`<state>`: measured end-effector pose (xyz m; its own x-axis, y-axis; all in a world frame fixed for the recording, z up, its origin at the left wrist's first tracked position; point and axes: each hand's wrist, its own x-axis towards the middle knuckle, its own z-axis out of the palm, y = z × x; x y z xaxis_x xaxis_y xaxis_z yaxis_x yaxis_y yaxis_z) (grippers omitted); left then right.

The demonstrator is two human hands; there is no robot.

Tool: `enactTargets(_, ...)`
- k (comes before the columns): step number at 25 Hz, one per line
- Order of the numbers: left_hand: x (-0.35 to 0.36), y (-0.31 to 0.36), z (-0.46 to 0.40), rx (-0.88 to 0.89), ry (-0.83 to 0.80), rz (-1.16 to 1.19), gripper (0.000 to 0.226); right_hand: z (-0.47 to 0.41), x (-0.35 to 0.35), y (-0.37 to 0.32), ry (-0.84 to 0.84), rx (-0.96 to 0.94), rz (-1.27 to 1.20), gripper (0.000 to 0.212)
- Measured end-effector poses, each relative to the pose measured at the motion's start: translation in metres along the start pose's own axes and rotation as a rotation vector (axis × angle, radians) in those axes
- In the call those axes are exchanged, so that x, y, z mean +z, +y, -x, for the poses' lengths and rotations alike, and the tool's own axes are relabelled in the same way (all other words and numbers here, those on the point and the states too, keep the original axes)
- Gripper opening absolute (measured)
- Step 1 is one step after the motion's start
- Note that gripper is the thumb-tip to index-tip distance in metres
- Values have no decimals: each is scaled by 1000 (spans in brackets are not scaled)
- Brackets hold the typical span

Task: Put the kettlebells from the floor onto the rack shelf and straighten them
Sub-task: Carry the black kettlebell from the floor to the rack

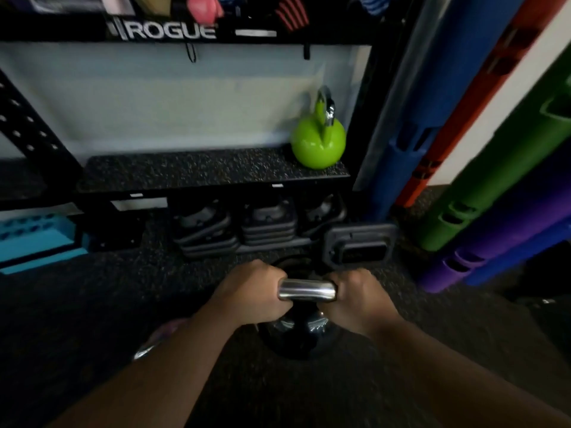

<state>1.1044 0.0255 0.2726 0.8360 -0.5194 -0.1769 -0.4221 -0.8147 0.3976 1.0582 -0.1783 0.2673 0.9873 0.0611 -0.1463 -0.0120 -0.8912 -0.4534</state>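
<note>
Head view: two hands hold one black kettlebell (296,338).
Left hand (251,293) and right hand (358,296) grip its shiny handle, above the floor (92,304); green kettlebell (318,140) sits at 12 o'clock on the shelf (185,171).

Grey stacked plates (265,225) sat under the shelf beside a dark rectangular block (360,244), a blue pegged block (37,239) lay at left, and blue (432,88), orange (482,88), green (506,168) and purple (500,239) tubes leaned at right.
</note>
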Motion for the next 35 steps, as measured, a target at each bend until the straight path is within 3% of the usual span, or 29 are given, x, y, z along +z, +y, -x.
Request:
enactTargets(4,-61,-66,-86,-74,79,-24,18,-132,-24,-30,15,-59,-8,26)
enactTargets(8,-114,-119,-179,-97,145,-61,12,-259,-37,-41,133,-109,-21,19)
enactTargets(11,-131,-151,-250,-131,200,-104,8,-347,-46,-36,109,-126,-36,10)
enactTargets(19,-154,-207,-398,-191,304,-110,17,-510,-62,-18,185,-215,-131,19)
enactTargets(23,-159,-221,-440,-234,352,-72,15,-563,-61,-4,165,-170,-97,11)
enactTargets(27,-161,-235,-461,-295,350,17,16,-590,-68,-8,62,-163,-83,16)
enactTargets(32,-162,-249,-466,-282,325,63,23,-601,-62,-11,67,-169,-68,17)
enactTargets(35,-161,-251,-458,-282,308,139,34,-597,-66,-14,97,-164,52,38)
